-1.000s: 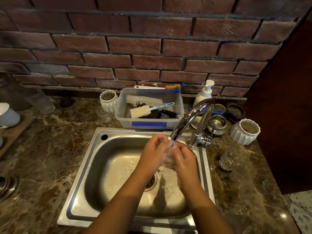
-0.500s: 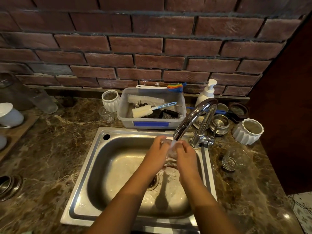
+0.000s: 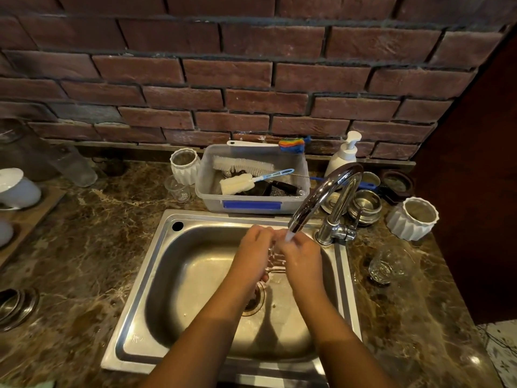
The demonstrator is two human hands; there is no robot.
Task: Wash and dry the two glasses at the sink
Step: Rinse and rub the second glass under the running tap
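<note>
Over the steel sink [image 3: 167, 278], both my hands hold a clear glass [image 3: 275, 260] under water running from the chrome tap [image 3: 321, 197]. My left hand [image 3: 253, 253] grips the glass from the left. My right hand [image 3: 303, 257] wraps it from the right, and the stream lands by its fingers. The glass is mostly hidden between the hands. A second clear glass [image 3: 387, 266] stands upright on the marble counter, right of the sink.
A plastic tub [image 3: 251, 205] with brushes sits behind the sink, a soap pump bottle [image 3: 342, 155] beside it. White ribbed cups [image 3: 412, 218] [image 3: 184, 169], steel bowls [image 3: 363, 208] and a small glass [image 3: 177, 189] stand on the counter. White cups on a wooden tray [image 3: 30, 211] lie far left.
Both hands shifted slightly toward the back of the sink while turning the glass under the stream. The view tilted a little; the second glass stayed put.
</note>
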